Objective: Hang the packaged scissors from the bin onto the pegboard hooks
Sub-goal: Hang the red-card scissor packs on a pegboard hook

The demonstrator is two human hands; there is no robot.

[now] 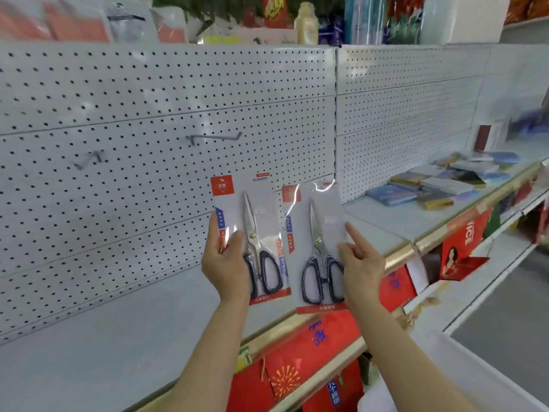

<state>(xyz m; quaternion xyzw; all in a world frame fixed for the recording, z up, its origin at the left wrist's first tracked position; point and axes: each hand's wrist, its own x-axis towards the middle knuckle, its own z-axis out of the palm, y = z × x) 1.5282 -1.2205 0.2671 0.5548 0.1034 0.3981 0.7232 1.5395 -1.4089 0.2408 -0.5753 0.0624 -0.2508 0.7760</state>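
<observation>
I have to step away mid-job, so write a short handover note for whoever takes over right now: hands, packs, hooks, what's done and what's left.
Left hand: holds one scissors pack by its lower left edge, upright.
Right hand: holds a second scissors pack by its lower right edge, upright.
Both packs sit in front of the pegboard, below the hooks.
The long hook and the left hook are both bare.
Done: two packs picked up.
Left: hang both. The bin is out of view.
</observation>
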